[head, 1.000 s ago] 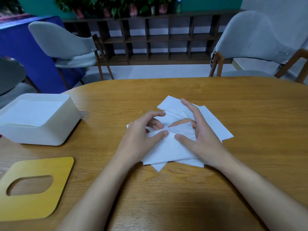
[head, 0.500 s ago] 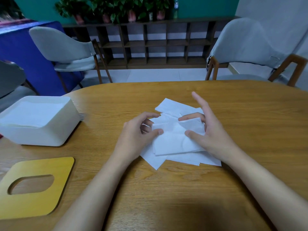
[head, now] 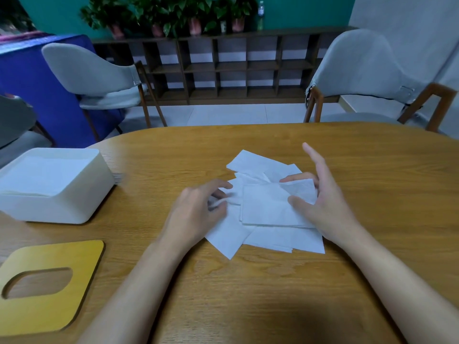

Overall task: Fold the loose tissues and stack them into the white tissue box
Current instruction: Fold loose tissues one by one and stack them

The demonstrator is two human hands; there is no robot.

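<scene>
A wide wooden table [head: 347, 281] fills the lower view, with a dark open shelf [head: 223, 68] and two grey chairs [head: 87, 70] beyond its far edge. On the table's left side stands the white tissue box [head: 62, 209], uncovered, with a flat layer of tissues inside it. Its yellow lid [head: 82, 264] lies flat nearer the person, well apart from the box, with its oval slot showing the wood beneath. Near the middle of the table the loose tissues [head: 280, 239] lie fanned in an overlapping pile, and one folded tissue [head: 265, 207] sits on top. The right hand [head: 325, 204] grips that folded tissue at its right edge – thumb pressed on top, one finger curled over the far corner, index finger raised clear. The left hand [head: 196, 214] rests on the pile's left edge with fingers curled narrow; blur hides whether it pinches a sheet
</scene>
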